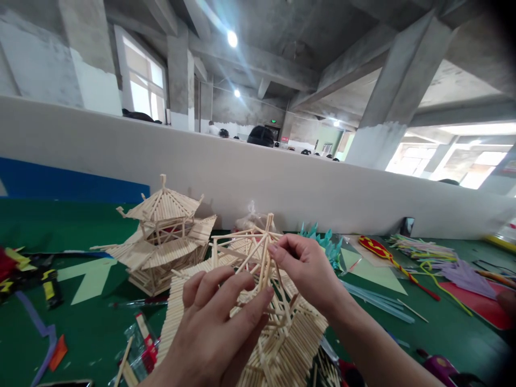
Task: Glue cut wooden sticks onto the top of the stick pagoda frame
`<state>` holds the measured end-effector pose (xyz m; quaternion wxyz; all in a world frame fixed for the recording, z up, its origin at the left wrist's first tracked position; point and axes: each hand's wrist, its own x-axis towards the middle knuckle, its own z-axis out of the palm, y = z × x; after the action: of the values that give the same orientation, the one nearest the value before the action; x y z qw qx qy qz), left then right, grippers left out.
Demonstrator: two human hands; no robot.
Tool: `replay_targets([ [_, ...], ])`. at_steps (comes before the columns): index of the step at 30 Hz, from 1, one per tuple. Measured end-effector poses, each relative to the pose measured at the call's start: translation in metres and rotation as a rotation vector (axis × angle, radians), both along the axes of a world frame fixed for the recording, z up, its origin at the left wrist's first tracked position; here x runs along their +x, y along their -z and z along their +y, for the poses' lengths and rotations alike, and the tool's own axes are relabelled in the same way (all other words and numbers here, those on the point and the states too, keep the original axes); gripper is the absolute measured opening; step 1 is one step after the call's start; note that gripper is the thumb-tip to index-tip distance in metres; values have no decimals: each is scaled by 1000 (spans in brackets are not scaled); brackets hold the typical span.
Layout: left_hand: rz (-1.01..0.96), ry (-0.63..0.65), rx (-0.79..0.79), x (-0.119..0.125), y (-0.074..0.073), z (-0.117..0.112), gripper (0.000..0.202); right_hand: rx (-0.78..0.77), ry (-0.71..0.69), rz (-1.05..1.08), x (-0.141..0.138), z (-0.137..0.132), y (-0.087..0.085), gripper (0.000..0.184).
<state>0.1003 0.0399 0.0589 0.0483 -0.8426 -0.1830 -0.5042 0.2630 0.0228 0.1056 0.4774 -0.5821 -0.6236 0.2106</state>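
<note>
Fitting a stick (264, 271) at the stick model's (290, 336) peak: right hand (306, 269) pinches it, left hand (213, 328) grips the front; seating likely needs steadiness.

I am looking at my own two hands, both showing bare. The left hand (217, 330) is showing its back and knuckles. The right hand (308, 269), with short plain nails, is running on into a bare, slim wrist and forearm (374, 349).
</note>
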Motion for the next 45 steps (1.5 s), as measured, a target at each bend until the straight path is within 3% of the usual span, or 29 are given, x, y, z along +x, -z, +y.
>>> replay_targets([
  [5,9,20,17,-9,-6,1,31,2,-6,32,2,-1,-1,22],
  [16,37,-6,43,-10,-4,0,28,18,29,-58,-2,0,-2,23],
  [24,78,-91,9,-1,-1,-3,23,44,42,-82,-4,0,0,24],
  [31,150,-163,111,2,4,-7,23,67,62,-56,-6,-1,3,23],
  [45,109,-117,97,5,4,-11,21,52,45,-23,-7,0,6,16],
])
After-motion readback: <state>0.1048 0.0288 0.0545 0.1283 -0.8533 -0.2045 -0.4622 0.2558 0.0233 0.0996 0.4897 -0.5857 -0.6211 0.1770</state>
